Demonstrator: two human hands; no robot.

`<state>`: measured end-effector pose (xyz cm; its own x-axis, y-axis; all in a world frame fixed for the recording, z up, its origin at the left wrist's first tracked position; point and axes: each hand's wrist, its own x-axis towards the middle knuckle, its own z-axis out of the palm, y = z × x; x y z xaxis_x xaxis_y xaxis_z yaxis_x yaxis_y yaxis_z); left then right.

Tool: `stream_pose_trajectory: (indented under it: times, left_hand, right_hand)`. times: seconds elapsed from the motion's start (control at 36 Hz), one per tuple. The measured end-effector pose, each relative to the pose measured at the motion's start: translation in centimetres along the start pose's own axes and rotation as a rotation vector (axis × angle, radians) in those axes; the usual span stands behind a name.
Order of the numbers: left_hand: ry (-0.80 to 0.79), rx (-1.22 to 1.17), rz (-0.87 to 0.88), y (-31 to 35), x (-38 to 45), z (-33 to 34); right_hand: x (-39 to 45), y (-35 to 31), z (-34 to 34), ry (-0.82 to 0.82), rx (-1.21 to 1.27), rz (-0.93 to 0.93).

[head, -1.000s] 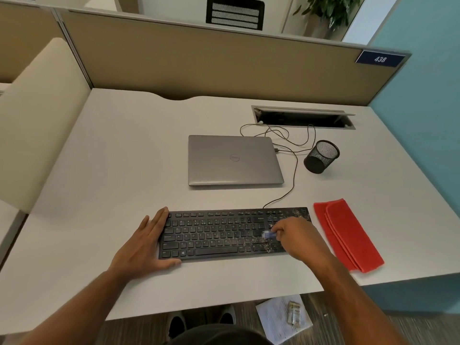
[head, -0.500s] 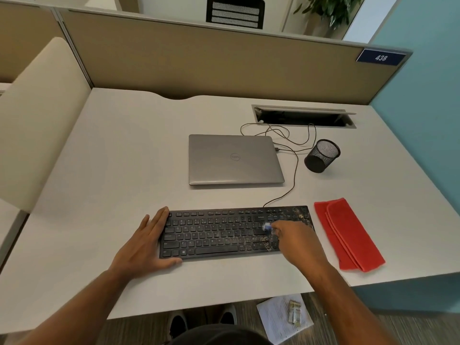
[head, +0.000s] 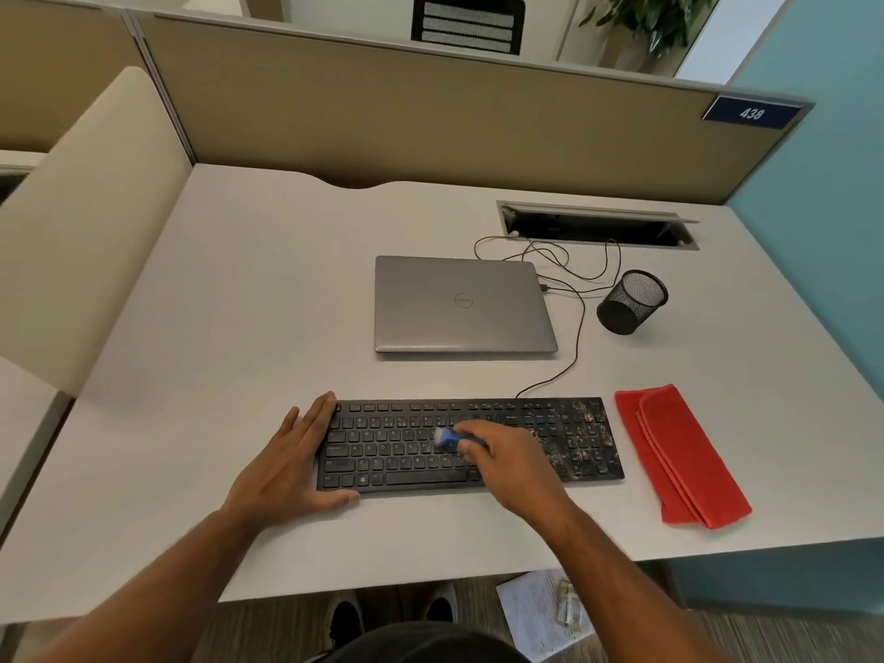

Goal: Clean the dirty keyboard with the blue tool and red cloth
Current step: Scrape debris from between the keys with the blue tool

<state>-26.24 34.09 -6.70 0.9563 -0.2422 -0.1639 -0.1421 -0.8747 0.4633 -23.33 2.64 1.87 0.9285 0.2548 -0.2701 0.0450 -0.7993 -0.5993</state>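
A flat black keyboard (head: 471,445) lies at the near edge of the pale table (head: 229,327), its right third speckled with light crumbs and dust. The right hand (head: 507,464) grips a small blue tool (head: 449,440) over the middle keys; the tool is blurred, its tip whitish. The left hand (head: 292,464) lies flat, fingers straight, against the keyboard's left end. A folded red cloth (head: 679,454), soft and ribbed at its hem, lies just right of the keyboard. The right hand hides several keys.

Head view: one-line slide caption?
Right hand brushes the dirty keyboard with the blue tool; left hand steadies it.
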Motion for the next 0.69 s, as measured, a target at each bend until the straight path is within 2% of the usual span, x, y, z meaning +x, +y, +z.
stream_pose_trajectory:
  times: [0.11,0.25,0.39,0.56,0.69]
  left_hand:
    - [0.007,0.015,0.024,-0.1,0.1,0.0]
    - [0.014,0.022,0.046,0.0,0.1,-0.2]
    - [0.025,0.005,0.047,-0.2,0.1,-0.1]
    - [0.013,0.008,0.037,-0.6,0.2,0.2]
    - [0.026,-0.002,0.04,-0.5,0.1,0.2]
  right_hand:
    - [0.2,-0.2,1.2,-0.036,-0.073,-0.002]
    - [0.7,-0.4,0.4,-0.215,-0.127,0.042]
    - [1.5,-1.3,0.0,-0.119,-0.206,-0.021]
    - [1.7,-2.5,-0.9,-0.241,-0.335,-0.036]
    - [2.5,-2.8,-1.1,-0.168,-0.32,-0.047]
